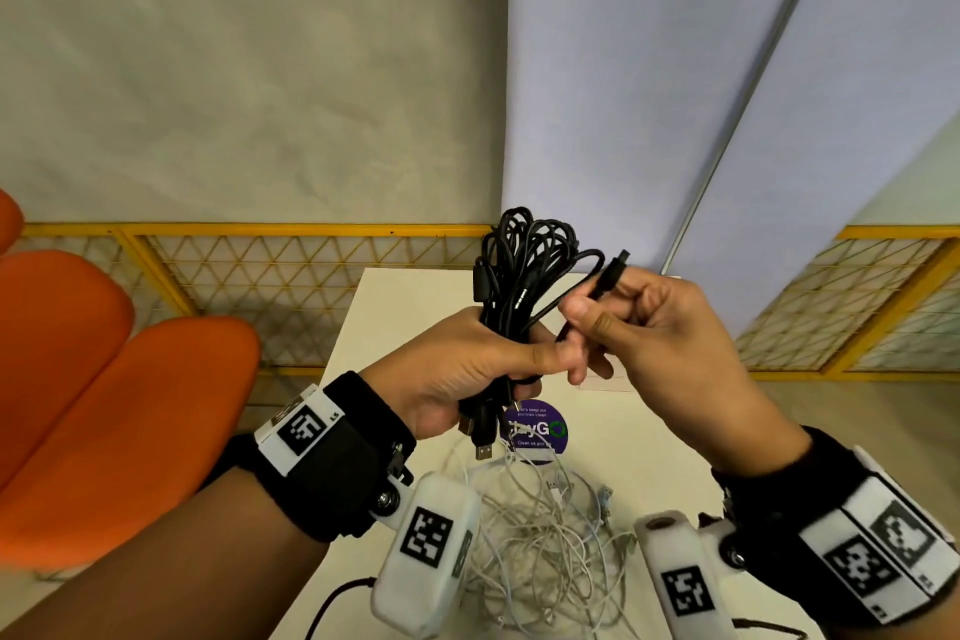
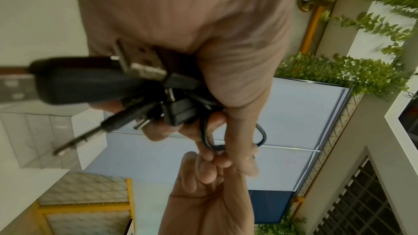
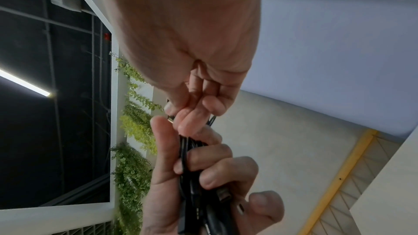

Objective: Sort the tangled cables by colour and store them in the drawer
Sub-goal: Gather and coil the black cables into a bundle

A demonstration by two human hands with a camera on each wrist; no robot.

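Note:
A bundle of black cables [image 1: 524,265] is held up above the white table [image 1: 395,317], and my left hand [image 1: 467,369] grips it round the middle. Loops stick out above the fist; USB plugs [image 1: 483,450] hang below it. In the left wrist view those black plugs [image 2: 95,81] fill the palm of my left hand [image 2: 203,96]. My right hand [image 1: 639,322] pinches one black cable end [image 1: 610,276] beside the bundle, its small plug pointing up. The right wrist view has my right hand [image 3: 194,113] pinching above the black cables [image 3: 187,163]. Tangled white cables [image 1: 550,530] lie on the table below.
A round purple sticker [image 1: 535,429] lies on the table under the left hand. Orange seats [image 1: 104,405] stand to the left. A yellow mesh railing [image 1: 260,270] runs behind the table, with pale blinds above. No drawer is in view.

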